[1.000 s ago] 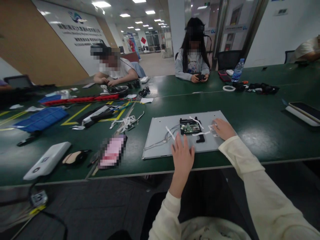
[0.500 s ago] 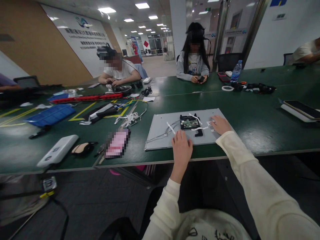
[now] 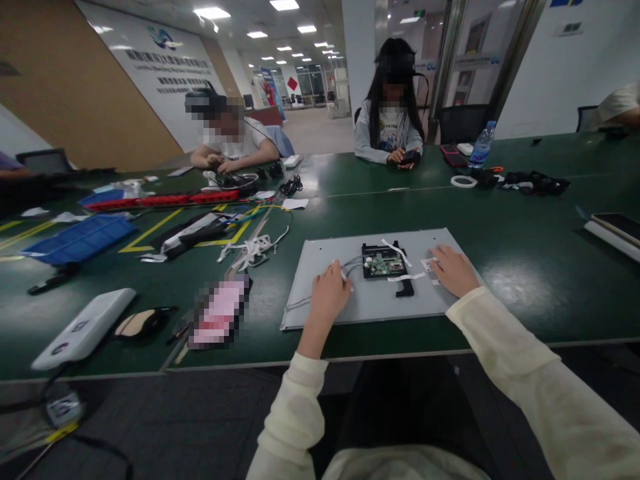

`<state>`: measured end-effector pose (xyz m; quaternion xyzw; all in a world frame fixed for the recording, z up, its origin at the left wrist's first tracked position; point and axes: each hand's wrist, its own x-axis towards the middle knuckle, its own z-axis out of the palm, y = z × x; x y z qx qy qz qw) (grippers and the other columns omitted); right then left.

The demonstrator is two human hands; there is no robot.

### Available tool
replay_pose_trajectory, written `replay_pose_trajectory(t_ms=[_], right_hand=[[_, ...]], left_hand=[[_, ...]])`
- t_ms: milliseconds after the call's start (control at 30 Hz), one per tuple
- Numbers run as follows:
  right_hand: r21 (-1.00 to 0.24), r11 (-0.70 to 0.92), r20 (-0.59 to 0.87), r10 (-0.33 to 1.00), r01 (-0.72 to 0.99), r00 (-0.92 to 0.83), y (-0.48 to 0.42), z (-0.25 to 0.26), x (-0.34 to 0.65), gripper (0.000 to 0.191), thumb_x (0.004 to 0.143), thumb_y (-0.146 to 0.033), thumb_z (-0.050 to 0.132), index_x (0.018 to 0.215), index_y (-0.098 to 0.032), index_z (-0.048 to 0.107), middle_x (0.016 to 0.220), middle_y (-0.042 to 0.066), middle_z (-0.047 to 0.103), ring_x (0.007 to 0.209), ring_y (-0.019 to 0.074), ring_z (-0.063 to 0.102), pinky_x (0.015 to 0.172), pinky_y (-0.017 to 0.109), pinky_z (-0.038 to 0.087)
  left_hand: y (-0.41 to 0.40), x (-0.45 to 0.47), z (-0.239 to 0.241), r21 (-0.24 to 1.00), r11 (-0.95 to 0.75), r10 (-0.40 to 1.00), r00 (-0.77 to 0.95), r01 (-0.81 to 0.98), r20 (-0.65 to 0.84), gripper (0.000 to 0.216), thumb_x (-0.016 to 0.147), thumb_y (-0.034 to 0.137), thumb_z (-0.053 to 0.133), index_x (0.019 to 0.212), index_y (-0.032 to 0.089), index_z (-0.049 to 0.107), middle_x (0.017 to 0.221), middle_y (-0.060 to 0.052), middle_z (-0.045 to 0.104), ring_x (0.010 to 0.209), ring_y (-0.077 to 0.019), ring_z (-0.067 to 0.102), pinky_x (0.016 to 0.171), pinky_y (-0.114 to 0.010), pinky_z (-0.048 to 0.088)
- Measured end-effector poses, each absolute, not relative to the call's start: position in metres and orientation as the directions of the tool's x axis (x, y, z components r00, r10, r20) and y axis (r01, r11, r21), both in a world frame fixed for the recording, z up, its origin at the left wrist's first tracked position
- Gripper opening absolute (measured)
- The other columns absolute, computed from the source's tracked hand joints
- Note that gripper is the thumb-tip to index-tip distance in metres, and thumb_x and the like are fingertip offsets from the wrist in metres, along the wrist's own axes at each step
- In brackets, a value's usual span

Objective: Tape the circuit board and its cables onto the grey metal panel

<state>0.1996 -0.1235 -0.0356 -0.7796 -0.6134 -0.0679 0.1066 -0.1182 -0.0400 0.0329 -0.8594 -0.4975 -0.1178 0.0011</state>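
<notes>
A grey flat panel (image 3: pixel 370 308) lies on the table in front of me, with a green circuit board (image 3: pixel 386 266) in a black frame (image 3: pixel 406 289) on it. White tape strips (image 3: pixel 406 277) cross the frame, and thin grey cables (image 3: pixel 299 302) run left from the board. Over these cables, my left hand (image 3: pixel 327 297) has its fingers closed at a short white tape strip (image 3: pixel 344 274), which they partly cover. My right hand (image 3: pixel 455 272) rests open on the panel's right side, fingertips beside small white labels (image 3: pixel 431 265).
Left of the panel lie a pink pouch-like item (image 3: pixel 220 312), a white power bank (image 3: pixel 85 328), tangled white strips (image 3: pixel 256 250) and a blue tray (image 3: pixel 80 238). A water bottle (image 3: pixel 483 145) and a tape roll (image 3: pixel 463 181) stand farther back. Two people sit across the table.
My left hand has moved left along the panel, from beside the tape strip onto it and the cables. My right hand stays at the labels. The view has shifted slightly.
</notes>
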Motion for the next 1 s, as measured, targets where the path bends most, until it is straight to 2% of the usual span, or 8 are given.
replay_pose_trajectory(t_ms=[167,233,333,400,467,667,833,1000], right_hand=[[-0.195,-0.198,0.27,0.931,0.961,0.247,-0.127,-0.031,0.196,0.049,0.096,-0.039,0.027,0.135,-0.017,0.048,0.143,0.013,0.042,0.134,0.0285,0.035,0.106,0.05,0.031],[-0.279,-0.105,0.327,0.924,0.955,0.197,-0.132,-0.023,0.19,0.049,0.096,-0.042,0.029,0.136,-0.018,0.046,0.145,0.012,0.04,0.135,0.0263,0.034,0.108,0.049,0.03],[-0.3,0.198,0.387,0.919,0.933,-0.07,-0.145,-0.007,0.175,0.055,0.093,-0.048,0.038,0.141,-0.021,0.04,0.152,0.008,0.031,0.141,0.0232,0.022,0.113,0.045,0.024],[-0.249,0.357,0.325,0.906,0.9,-0.269,-0.153,0.003,0.162,0.063,0.087,-0.054,0.047,0.143,-0.026,0.038,0.154,0.004,0.025,0.144,0.0263,0.012,0.115,0.051,0.015],[-0.231,0.428,0.234,0.896,0.874,-0.377,-0.16,0.01,0.152,0.073,0.081,-0.061,0.054,0.145,-0.031,0.035,0.157,0.003,0.018,0.144,0.0306,0.007,0.114,0.057,0.008],[-0.292,0.369,0.073,0.929,0.882,-0.364,-0.164,0.014,0.142,0.083,0.077,-0.067,0.054,0.148,-0.032,0.028,0.159,0.003,0.003,0.144,0.0328,0.0,0.112,0.06,0.006],[-0.282,0.334,0.077,0.942,0.899,-0.326,-0.17,0.013,0.144,0.082,0.079,-0.065,0.054,0.149,-0.033,0.026,0.159,0.002,-0.001,0.144,0.0332,-0.003,0.112,0.06,0.01],[-0.254,0.231,0.121,0.971,0.939,-0.206,-0.182,0.007,0.153,0.081,0.079,-0.06,0.056,0.149,-0.036,0.023,0.159,0.002,0.005,0.144,0.0344,0.002,0.111,0.061,0.017]], left_hand=[[-0.03,-0.131,0.024,0.127,-0.552,0.825,0.518,0.824,0.226,0.046,0.091,0.03,0.047,0.133,0.011,0.041,0.134,-0.017,0.053,0.122,-0.0274,0.052,0.1,-0.04,0.039],[-0.028,-0.133,0.022,0.154,-0.555,0.822,0.509,0.818,0.257,0.048,0.09,0.031,0.049,0.133,0.012,0.04,0.132,-0.017,0.055,0.121,-0.0273,0.053,0.1,-0.041,0.04],[-0.028,-0.136,0.021,0.212,-0.528,0.832,0.451,0.822,0.321,0.05,0.09,0.032,0.05,0.135,0.012,0.038,0.124,-0.017,0.06,0.114,-0.0278,0.058,0.096,-0.042,0.043],[-0.029,-0.138,0.022,0.247,-0.514,0.83,0.404,0.821,0.385,0.05,0.09,0.031,0.049,0.135,0.013,0.038,0.122,-0.017,0.06,0.111,-0.0286,0.059,0.094,-0.044,0.045],[-0.03,-0.14,0.025,0.276,-0.522,0.814,0.376,0.807,0.442,0.047,0.09,0.029,0.049,0.134,0.014,0.04,0.122,-0.017,0.059,0.112,-0.0292,0.058,0.095,-0.046,0.045],[-0.031,-0.147,0.03,0.376,-0.553,0.795,0.335,0.743,0.506,0.039,0.09,0.023,0.047,0.128,0.017,0.046,0.121,-0.014,0.058,0.115,-0.0278,0.055,0.096,-0.045,0.046],[-0.031,-0.151,0.031,0.407,-0.533,0.8,0.285,0.742,0.528,0.037,0.089,0.021,0.046,0.126,0.017,0.048,0.121,-0.013,0.058,0.115,-0.0266,0.054,0.1,-0.044,0.044],[-0.034,-0.153,0.036,0.413,-0.497,0.828,0.276,0.763,0.487,0.035,0.091,0.021,0.043,0.125,0.017,0.048,0.121,-0.012,0.058,0.113,-0.0246,0.056,0.099,-0.041,0.045]])
